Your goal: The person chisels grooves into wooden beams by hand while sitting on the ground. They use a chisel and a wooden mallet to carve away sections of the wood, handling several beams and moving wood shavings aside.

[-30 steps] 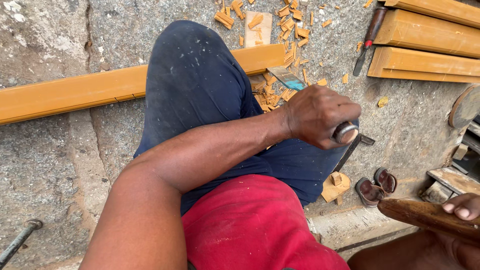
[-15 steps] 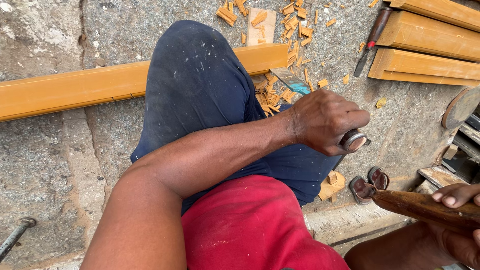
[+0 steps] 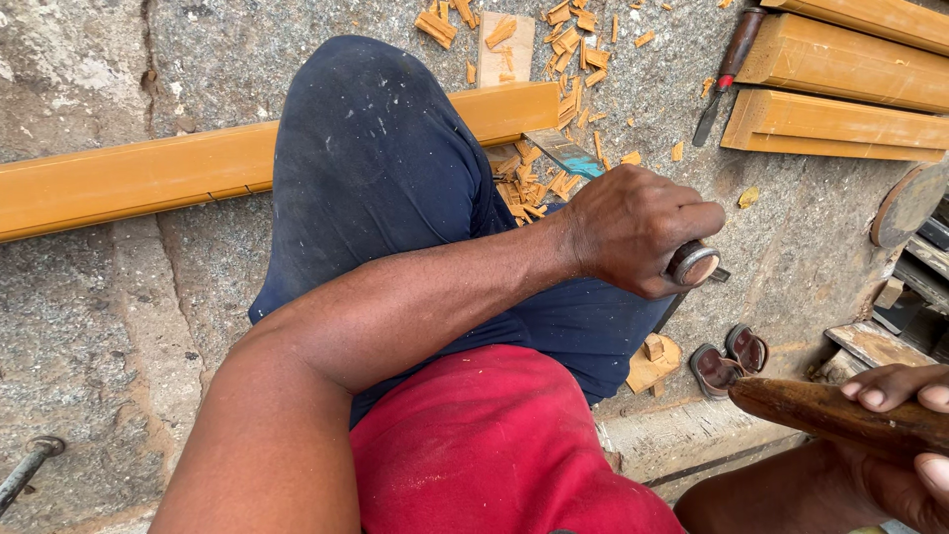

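Note:
My left hand (image 3: 633, 229) is closed around a chisel handle (image 3: 692, 264); its metal-ringed butt end sticks out of my fist. The chisel's blade (image 3: 565, 153) reaches down to the long orange-brown wooden beam (image 3: 138, 178) that runs under my knee in dark blue trousers (image 3: 376, 178). Wood chips (image 3: 539, 183) lie heaped around the blade. At the lower right, my right hand (image 3: 909, 435) grips a dark wooden mallet handle (image 3: 820, 410), held apart from the chisel.
More orange-brown beams (image 3: 840, 99) are stacked at the upper right, with a red-handled chisel (image 3: 730, 69) lying beside them. A pair of sandals (image 3: 727, 358) and a wood offcut (image 3: 652, 364) lie on the concrete. A metal rod (image 3: 28, 470) lies at the lower left.
The view has shifted slightly. My right hand with the mallet handle has dropped lower in the frame. My left hand keeps its hold on the chisel at the beam.

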